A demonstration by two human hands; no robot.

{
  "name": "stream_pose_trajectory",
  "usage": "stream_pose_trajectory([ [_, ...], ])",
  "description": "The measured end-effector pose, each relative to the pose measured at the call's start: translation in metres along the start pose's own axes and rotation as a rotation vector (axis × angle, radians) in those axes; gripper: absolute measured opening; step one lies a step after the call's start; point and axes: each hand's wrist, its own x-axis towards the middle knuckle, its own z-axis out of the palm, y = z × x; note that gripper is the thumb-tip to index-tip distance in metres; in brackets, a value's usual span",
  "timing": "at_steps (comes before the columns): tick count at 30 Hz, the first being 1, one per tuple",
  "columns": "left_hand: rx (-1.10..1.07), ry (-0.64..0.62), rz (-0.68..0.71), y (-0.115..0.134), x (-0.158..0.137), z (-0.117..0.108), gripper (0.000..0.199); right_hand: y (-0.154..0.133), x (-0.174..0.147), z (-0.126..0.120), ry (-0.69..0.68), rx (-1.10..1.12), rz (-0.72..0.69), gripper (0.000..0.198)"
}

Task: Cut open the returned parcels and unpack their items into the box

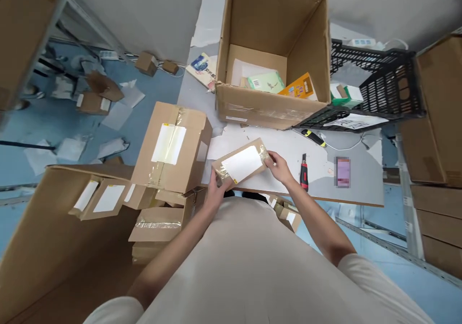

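A small taped cardboard box [219, 164] with a white label is held between my two hands, tilted over the table's front edge. My left hand [217, 189] grips its lower left corner. At its right end, my right hand [279, 166] has the fingers closed on the side near the clear tape. To the right lies a red and black utility knife [304, 174], and farther back a yellow and black cutter [313, 137]. Left of the held box sits a larger taped carton [195, 136] with a white label.
A big open carton [270, 110] holding several small packages stands at the back, beside a black plastic crate [390, 93]. A book [202, 71] lies on the table [364, 189]. Lower left, a huge open carton [43, 247] holds labelled boxes. Papers and boxes litter the blue floor.
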Motion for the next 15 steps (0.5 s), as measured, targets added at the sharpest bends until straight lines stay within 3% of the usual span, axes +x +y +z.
stream_pose_trajectory([
  [3,0.091,-0.175,0.097,0.002,0.03,0.033,0.083,0.039,-0.046,-0.024,0.229,0.129,0.112,0.049],
  [6,0.224,-0.266,0.163,-0.005,0.064,0.062,0.08,0.069,-0.072,-0.034,0.33,0.215,0.197,0.057],
  [10,0.349,-0.338,0.221,-0.019,0.094,0.08,0.08,0.093,-0.079,-0.04,0.294,0.311,0.22,0.064],
  [15,0.36,-0.331,0.173,-0.03,0.093,0.071,0.081,0.129,-0.073,-0.046,0.226,0.45,0.213,0.066],
])
